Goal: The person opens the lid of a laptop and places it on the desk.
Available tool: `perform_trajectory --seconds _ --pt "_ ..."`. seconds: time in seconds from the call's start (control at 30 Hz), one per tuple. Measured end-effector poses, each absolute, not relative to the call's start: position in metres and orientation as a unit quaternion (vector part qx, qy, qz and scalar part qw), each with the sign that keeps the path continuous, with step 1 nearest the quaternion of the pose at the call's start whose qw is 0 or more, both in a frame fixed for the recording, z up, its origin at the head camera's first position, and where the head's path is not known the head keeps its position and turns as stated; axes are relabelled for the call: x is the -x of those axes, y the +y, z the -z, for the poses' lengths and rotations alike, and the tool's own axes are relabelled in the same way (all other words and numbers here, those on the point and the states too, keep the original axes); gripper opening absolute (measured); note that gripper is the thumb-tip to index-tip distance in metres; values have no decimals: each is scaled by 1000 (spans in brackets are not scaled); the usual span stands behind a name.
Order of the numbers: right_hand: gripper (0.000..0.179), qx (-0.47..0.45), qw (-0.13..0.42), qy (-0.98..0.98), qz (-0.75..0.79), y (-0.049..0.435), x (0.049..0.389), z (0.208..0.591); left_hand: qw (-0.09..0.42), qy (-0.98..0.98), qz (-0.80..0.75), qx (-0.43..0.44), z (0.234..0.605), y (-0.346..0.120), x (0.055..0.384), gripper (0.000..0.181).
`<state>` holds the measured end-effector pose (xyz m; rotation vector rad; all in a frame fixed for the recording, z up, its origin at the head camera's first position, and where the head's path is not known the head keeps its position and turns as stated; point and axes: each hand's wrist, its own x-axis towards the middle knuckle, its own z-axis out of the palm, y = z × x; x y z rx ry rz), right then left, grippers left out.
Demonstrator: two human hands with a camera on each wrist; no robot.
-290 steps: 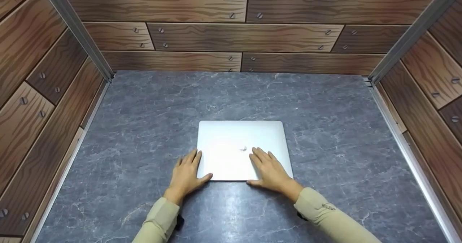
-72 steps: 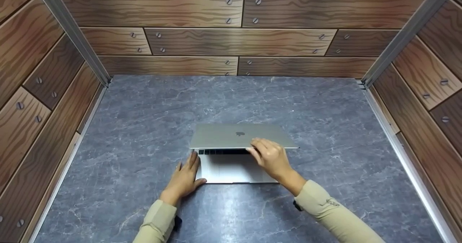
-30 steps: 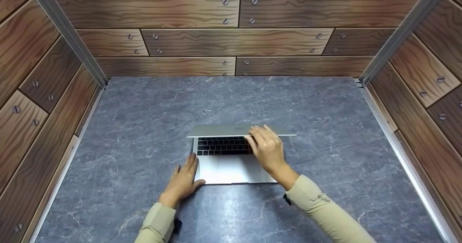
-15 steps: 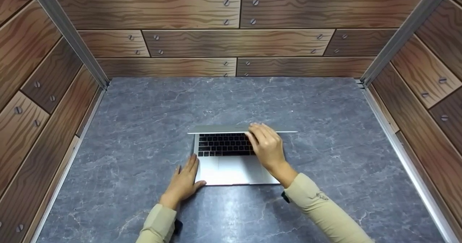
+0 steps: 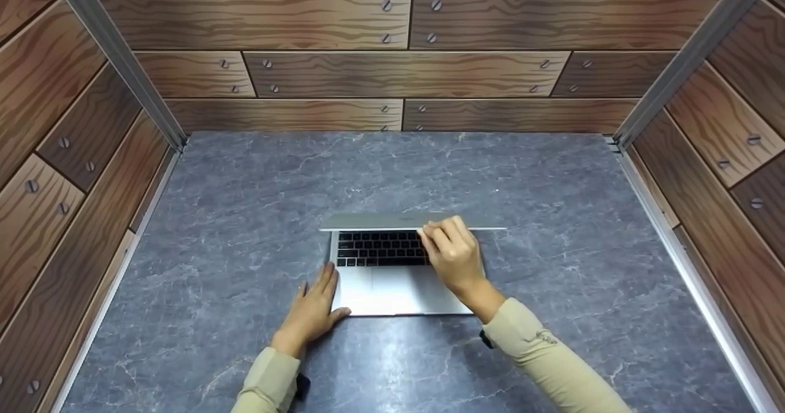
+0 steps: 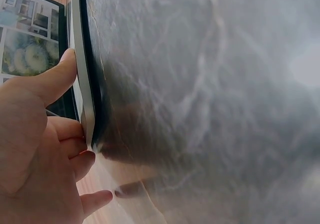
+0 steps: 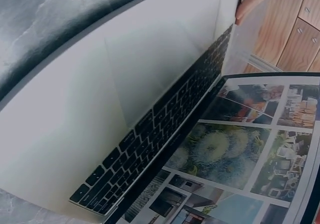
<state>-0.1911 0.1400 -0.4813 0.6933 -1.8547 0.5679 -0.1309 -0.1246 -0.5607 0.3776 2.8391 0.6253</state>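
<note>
A silver laptop (image 5: 408,290) rests on the dark marbled tabletop, its lid (image 5: 368,221) part-way up over the black keyboard (image 5: 380,250). My right hand (image 5: 454,250) pinches the lid's upper edge right of centre, fingers bent over the edge and thumb on the screen side. Along the left side of the base lies my left hand (image 5: 310,308), fingers fairly straight, thumb at the front left corner. In the left wrist view the thumb (image 6: 60,77) touches the base's edge. The right wrist view shows a lit screen (image 7: 235,154) with several pictures; my right hand is out of that view.
Wood-patterned panels (image 5: 331,20) wall the back and both sides. Grey metal posts (image 5: 116,57) stand at the rear corners, and a metal rail (image 5: 693,266) runs along the right table edge. Bare tabletop (image 5: 245,216) surrounds the laptop.
From flat shut, the lid has risen with my right hand on its edge; over the last half second it dips slightly and those fingers bend more. My left hand stays at the base.
</note>
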Motion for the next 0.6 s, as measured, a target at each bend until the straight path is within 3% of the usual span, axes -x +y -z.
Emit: perform_trajectory --seconds 0.27,0.6 --pt "11 -311 576 -727 -205 141 193 492 111 961 -219 -124 561 -125 132 80" --pt "4 -348 598 -700 -177 147 190 511 109 961 -220 -125 562 -126 132 79"
